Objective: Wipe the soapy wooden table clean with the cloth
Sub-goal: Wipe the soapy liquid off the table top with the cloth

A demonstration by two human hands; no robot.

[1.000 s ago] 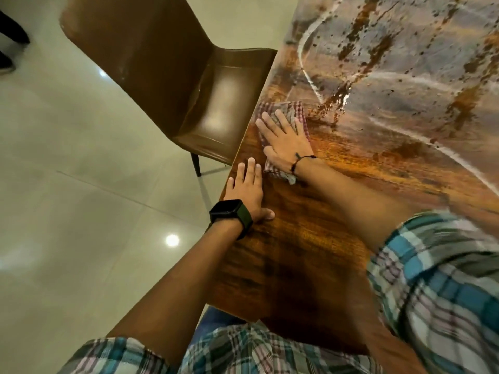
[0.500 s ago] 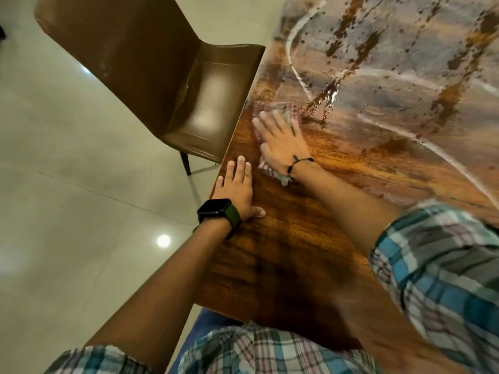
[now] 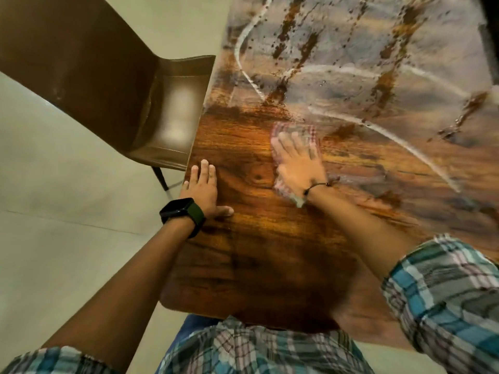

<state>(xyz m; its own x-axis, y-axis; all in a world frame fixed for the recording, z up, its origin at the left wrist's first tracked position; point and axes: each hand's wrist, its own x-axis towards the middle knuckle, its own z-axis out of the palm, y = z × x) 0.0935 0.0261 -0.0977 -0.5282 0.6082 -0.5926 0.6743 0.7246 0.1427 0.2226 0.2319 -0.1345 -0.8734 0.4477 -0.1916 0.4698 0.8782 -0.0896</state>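
Note:
A wooden table (image 3: 259, 255) fills the middle and right of the head view. Its near part shows bare brown grain, while grey-white soap film with curved streaks (image 3: 351, 71) covers the far part. My right hand (image 3: 299, 163) lies flat with straight fingers on a red-and-white checked cloth (image 3: 294, 130), pressing it onto the table at the edge of the soapy area. The cloth's near end sticks out below my wrist. My left hand (image 3: 202, 187) rests flat on the table near its left edge, fingers straight, holding nothing.
A brown leather chair (image 3: 113, 85) stands at the table's left edge, its seat close to my left hand. Pale tiled floor (image 3: 54, 225) lies to the left. A dark object (image 3: 488, 36) sits at the far right edge.
My right hand has slid the cloth to the right, away from the table's left edge, leaving bare wood behind it. My left hand stays planted on the table.

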